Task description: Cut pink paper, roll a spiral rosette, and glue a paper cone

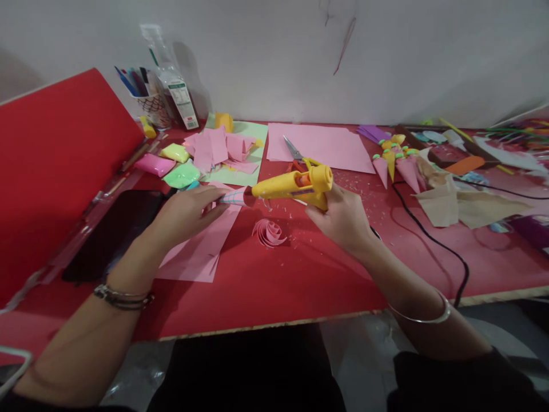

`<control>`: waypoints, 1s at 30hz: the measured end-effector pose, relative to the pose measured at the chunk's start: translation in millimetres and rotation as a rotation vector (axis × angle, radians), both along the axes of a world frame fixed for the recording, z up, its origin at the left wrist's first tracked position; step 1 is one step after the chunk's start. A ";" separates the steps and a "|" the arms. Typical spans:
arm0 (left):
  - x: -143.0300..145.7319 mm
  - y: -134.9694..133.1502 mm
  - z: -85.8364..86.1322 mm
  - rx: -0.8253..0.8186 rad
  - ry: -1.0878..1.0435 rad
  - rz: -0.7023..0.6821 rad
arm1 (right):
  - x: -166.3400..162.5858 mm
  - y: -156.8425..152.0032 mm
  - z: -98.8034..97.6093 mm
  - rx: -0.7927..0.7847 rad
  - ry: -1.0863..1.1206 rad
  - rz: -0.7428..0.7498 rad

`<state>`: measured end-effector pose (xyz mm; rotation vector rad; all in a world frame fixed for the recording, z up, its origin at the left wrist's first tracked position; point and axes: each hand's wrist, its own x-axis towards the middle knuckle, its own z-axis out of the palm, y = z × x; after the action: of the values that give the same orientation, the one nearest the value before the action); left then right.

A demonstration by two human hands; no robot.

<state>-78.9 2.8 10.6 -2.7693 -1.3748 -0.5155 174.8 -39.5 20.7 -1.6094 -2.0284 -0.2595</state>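
Observation:
My right hand [343, 220] is wrapped round the handle of a yellow hot glue gun [283, 186], its nozzle pointing left. In my left hand [189, 209] I pinch a small rolled pink paper cone [235, 197] marked with blue lines. The gun's tip is at the open end of the cone; whether they touch I cannot tell. Just below, a curled pink paper rosette [269, 233] lies on the red table [295, 286]. Pink paper sheets [197, 257] are under my left hand.
Scissors [293, 147] rest on pink sheets [326, 147] at the back. A phone-like black slab [115, 234], clay packets [155, 164], a glass bottle [180, 97] and a pen cup [152, 109] stand left. Small paper cones [398, 160] and a black cable [433, 232] lie right.

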 end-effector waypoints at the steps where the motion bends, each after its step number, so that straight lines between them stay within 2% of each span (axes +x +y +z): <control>1: -0.1 0.1 -0.1 0.003 0.010 0.000 | 0.2 -0.1 -0.7 0.013 0.003 0.002; 8: 0.5 -0.2 1.3 -0.020 0.018 -0.027 | 0.2 -1.7 -4.3 0.169 0.027 -0.001; 12: 1.7 -1.0 1.6 -0.023 0.001 -0.034 | -0.8 -2.2 -4.4 0.198 0.020 0.002; 18: 2.7 -2.5 2.2 -0.035 -0.011 -0.071 | -1.7 -2.5 -4.0 0.173 0.026 0.016; 30: 1.6 2.7 -0.3 -0.071 -0.017 -0.058 | -5.2 -5.0 -0.1 0.036 0.013 0.012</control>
<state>-77.4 5.5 10.4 -2.8755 -1.3457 -0.5034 169.7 -44.5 20.6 -1.5727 -2.0118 -0.2781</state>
